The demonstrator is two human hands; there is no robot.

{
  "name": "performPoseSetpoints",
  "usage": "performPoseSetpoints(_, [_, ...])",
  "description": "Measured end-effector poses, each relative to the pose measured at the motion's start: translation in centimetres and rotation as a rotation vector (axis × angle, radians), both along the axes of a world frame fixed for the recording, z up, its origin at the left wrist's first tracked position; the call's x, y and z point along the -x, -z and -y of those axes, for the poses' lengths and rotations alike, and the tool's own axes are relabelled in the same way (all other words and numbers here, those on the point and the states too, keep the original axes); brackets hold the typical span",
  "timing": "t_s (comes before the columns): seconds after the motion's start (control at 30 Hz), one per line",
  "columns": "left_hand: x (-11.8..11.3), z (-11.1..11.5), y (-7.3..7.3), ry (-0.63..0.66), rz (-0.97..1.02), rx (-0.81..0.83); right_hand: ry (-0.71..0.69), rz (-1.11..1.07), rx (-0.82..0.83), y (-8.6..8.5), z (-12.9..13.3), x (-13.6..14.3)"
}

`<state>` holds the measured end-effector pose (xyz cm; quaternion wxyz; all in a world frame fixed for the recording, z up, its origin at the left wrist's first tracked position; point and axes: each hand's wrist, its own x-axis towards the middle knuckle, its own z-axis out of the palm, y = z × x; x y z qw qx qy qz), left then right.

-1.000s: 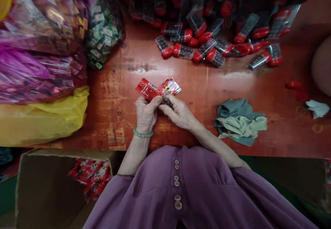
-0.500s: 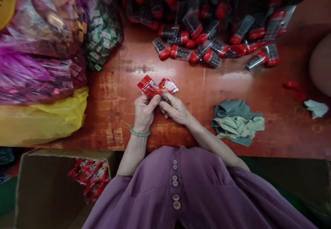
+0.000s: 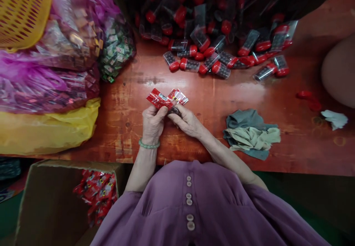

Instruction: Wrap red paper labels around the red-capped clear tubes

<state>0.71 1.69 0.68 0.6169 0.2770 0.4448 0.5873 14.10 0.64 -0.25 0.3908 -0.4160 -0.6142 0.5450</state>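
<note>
Pinched between the thumb and fingers of my left hand [image 3: 153, 123] is a shiny red printed packet [image 3: 157, 98] with a barcode label. My right hand [image 3: 187, 121] is closed at the packet's lower right end, thumb against fingers. A dark part [image 3: 174, 110] shows between the two hands; whether it belongs to the packet I cannot make out. Just beyond my right fingertips is a red and white printed piece [image 3: 181, 96]; I cannot tell if it is a second packet. Both hands are low over the wooden table [image 3: 116, 120].
Clear tubes with red caps and dark balls [image 3: 191, 65] spill across the back. Bags of small packets [image 3: 80, 79], a yellow bag [image 3: 55, 131] and a yellow basket [image 3: 24, 13] are left. Cloths [image 3: 251, 133] lie right. A cardboard box [image 3: 44, 201] holds red packets [image 3: 97, 194].
The view has shifted, bringing more of the yellow basket into sight. The packet in my hands has tilted and looks more crumpled; both hands keep their hold.
</note>
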Motion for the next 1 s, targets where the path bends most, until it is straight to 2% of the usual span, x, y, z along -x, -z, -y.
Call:
performPoseSetpoints(0.17, [-0.4,0.2,-0.3,0.036,0.101,-0.015,0.020,0.115,-0.050,-0.4,0.3,0.1])
performPoseSetpoints(0.37, [-1.4,-0.2,-0.7,-0.060,0.148,0.099,0.084,0.064,-0.004,-0.5,1.1,0.0])
performPoseSetpoints(0.53, [-1.5,-0.4,-0.8,-0.115,0.256,0.201,0.133,0.138,0.030,-0.5,2.0,0.2])
performPoseSetpoints(0.73, [-1.8,0.1,-0.3,-0.112,0.222,0.193,0.164,0.147,0.038,-0.6,2.6,0.5])
performPoseSetpoints(0.9, [-2.2,0.7,0.0,-0.046,0.142,0.115,0.144,-0.032,0.178,-0.9,1.5,-0.1])
performPoseSetpoints(1.0, [-2.2,0.8,0.1,-0.057,0.119,0.100,0.133,0.039,0.148,-1.0,0.7,-0.8])
